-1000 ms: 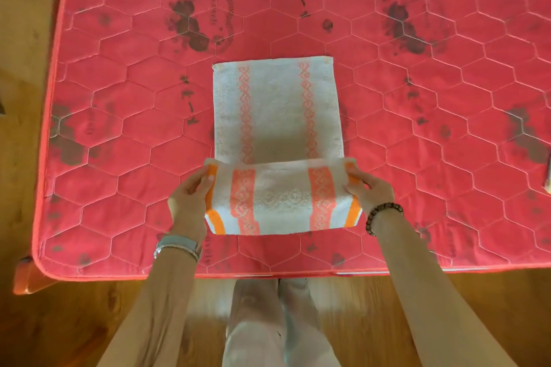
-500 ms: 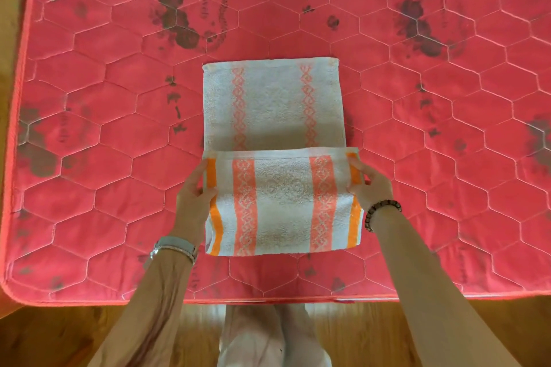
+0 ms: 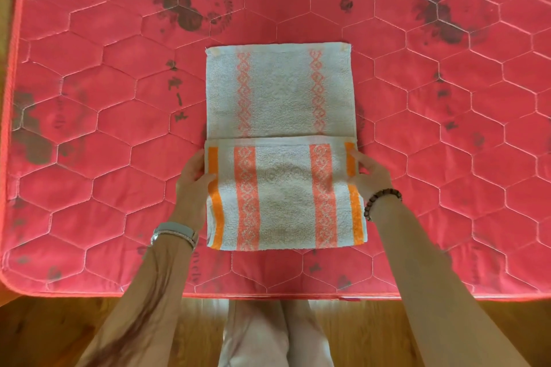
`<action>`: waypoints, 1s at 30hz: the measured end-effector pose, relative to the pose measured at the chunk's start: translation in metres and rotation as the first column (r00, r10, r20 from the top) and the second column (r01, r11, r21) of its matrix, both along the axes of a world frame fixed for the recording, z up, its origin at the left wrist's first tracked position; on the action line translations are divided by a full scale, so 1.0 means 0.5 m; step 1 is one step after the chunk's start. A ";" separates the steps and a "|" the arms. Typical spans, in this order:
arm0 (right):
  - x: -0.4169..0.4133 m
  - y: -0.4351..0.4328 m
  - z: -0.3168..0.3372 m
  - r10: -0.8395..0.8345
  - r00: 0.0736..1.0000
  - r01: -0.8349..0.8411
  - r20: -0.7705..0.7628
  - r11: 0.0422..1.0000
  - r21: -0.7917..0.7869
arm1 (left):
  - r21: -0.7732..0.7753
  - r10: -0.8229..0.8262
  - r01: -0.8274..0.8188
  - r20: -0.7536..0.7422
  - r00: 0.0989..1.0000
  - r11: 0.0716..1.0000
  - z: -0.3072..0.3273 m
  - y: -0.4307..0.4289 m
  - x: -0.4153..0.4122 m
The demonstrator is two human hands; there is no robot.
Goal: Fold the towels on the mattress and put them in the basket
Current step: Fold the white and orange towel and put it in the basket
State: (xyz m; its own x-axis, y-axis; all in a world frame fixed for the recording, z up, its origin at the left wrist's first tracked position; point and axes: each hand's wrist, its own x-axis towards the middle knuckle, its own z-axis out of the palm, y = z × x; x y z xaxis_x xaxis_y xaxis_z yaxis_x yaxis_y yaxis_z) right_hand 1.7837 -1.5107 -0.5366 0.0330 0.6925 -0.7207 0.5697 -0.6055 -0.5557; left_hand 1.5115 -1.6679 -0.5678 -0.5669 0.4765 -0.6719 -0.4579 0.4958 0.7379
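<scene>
A white towel (image 3: 281, 92) with orange and pink patterned stripes lies on the red quilted mattress (image 3: 104, 134). Its near part is folded up over the rest, and the fold's free edge lies about halfway along the towel. My left hand (image 3: 193, 179) pinches the left side of the folded flap near its upper corner. My right hand (image 3: 368, 171) pinches the right side at the same height. Both wrists rest close to the mattress. No basket is in view.
The mattress carries dark stains at the back and along its left side. Its front edge (image 3: 268, 296) runs just before my legs (image 3: 277, 334), with wooden floor (image 3: 44, 334) below and at the left.
Both hands have carried the towel's near edge farther away from me, so the folded flap has grown longer and now lies flatter on the towel.
</scene>
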 end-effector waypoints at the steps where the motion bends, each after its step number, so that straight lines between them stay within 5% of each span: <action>1: 0.004 -0.004 -0.001 -0.001 1.000 0.001 0.000 1.000 0.000 | -0.001 0.011 -0.011 0.004 1.000 1.000 0.001 -0.005 0.001; 7: 0.048 -0.059 -0.001 -0.159 0.987 0.158 -0.001 0.986 -0.045 | -0.143 -0.006 0.004 -0.008 1.000 0.990 -0.013 -0.074 0.020; 15: 0.095 -0.173 -0.038 -0.126 0.987 0.127 0.098 0.992 -0.008 | -0.287 -0.188 0.159 -0.077 0.979 0.945 -0.019 -0.162 0.090; 30: 0.152 -0.283 -0.065 -0.046 0.971 0.049 0.233 0.999 -0.005 | -0.422 -0.174 0.065 -0.226 0.958 0.904 -0.029 -0.257 0.103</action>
State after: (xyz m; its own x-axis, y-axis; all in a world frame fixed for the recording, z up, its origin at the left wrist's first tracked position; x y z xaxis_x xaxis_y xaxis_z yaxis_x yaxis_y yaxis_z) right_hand 1.8595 -1.6522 -0.5693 0.2336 0.6788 -0.6962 0.6531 -0.6400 -0.4048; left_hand 1.5631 -1.7963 -0.5822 -0.6988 0.2683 -0.6631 -0.2016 0.8156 0.5424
